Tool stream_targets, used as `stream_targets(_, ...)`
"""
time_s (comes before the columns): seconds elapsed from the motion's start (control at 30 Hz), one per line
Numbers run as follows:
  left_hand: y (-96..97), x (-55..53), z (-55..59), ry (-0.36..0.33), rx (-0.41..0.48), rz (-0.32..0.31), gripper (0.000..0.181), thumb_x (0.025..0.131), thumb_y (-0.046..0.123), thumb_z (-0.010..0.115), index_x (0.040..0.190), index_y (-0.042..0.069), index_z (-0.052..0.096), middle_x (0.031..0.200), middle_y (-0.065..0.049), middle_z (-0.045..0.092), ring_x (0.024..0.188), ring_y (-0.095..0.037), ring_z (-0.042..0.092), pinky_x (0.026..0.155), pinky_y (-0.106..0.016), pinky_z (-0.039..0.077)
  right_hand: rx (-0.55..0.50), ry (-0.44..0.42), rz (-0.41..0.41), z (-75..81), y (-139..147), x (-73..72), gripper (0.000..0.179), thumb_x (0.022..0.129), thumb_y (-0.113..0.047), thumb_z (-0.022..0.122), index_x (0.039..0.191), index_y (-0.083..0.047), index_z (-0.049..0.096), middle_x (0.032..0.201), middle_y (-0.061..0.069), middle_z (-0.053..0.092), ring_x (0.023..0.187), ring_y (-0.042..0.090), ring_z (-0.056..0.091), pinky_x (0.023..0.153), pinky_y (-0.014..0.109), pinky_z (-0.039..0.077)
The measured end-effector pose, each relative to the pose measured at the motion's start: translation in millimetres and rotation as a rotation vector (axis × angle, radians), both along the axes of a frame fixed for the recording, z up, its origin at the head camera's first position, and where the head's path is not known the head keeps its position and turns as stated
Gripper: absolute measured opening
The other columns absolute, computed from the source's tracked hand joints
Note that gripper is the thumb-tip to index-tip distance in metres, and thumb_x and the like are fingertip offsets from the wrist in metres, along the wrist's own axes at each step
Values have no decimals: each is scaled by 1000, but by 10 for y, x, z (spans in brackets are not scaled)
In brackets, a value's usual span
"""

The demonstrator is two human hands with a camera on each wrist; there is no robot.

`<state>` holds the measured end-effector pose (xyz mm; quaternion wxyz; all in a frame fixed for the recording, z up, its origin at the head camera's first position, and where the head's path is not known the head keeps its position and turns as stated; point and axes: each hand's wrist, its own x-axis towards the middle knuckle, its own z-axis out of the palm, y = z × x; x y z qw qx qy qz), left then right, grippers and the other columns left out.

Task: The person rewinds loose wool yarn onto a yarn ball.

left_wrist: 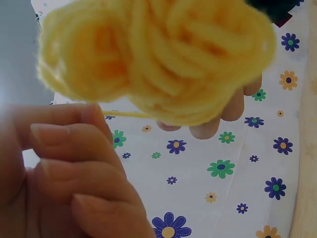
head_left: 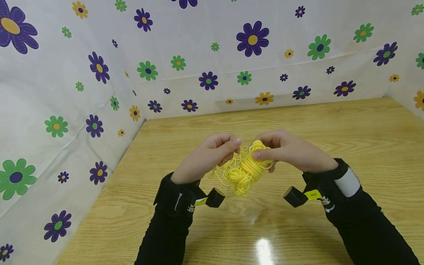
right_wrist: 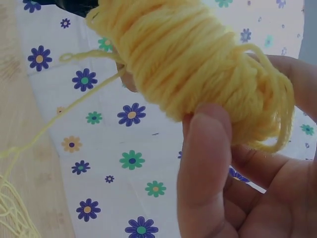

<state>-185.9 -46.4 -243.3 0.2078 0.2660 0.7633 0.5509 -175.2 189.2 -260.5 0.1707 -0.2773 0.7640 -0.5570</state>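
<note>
blocking some flowered cloth [right_wrist: 106,141]: yellow yarn [right_wrist: 183,64]

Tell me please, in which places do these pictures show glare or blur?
Head view: bright white glare on the table, near the bottom edge; left wrist view: the yarn is blurred, while the flowered cloth behind it looks sharper; right wrist view: the yarn's strands look clearer.

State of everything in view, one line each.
Bundle: wound, held up, some loops slack
Loose strands: unwound, looping on the bundle's left-hand side
Left hand: fingers curled, pinching a strand
Right hand: gripping the bundle between thumb and fingers
Wrist straps: fastened, one on each wrist
Table: flat, glossy, reflecting light
Cloth: hanging, creased
</note>
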Motion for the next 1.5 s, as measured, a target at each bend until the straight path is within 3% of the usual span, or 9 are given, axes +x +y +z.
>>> stream_targets(0.27,-15,22,16,36,-18,-8,28,108,16,42,103,-6,58,63,1,34,56,-16,29,57,-25,26,42,-4,-62,1,-30,-4,25,98,-21,60,101,3,57,88,9,57,83,24,59,70,39,58)
stream_targets(0.5,-31,59,34,67,-16,-24,28,108,16,41,104,-3,60,66,-2,36,59,-18,30,58,-26,26,37,25,-193,-31,-47,-16,26,98,-19,60,108,4,57,98,12,59,86,25,61,74,36,58)
stream_targets(0.8,-18,62,41,61,-7,-7,28,108,15,41,108,-4,62,68,-1,37,59,-17,31,56,-25,26,-56,15,-329,-39,-59,-45,33,99,-17,60,120,7,53,113,17,58,94,22,62,81,34,59)
stream_targets(1.1,-5,64,37,90,-13,-25,30,108,14,41,110,-5,64,64,0,38,56,-16,31,55,-25,27,-139,-5,-397,-18,-64,-39,39,100,-18,58,127,8,48,121,19,54,101,17,63,85,27,57)
stream_targets(1.5,25,63,26,78,-47,-43,31,108,14,40,112,-6,64,65,0,41,57,-15,33,54,-24,28,-494,-75,-391,-9,-21,-28,13,103,-12,54,114,-4,51,116,6,56,104,14,66,87,28,56)
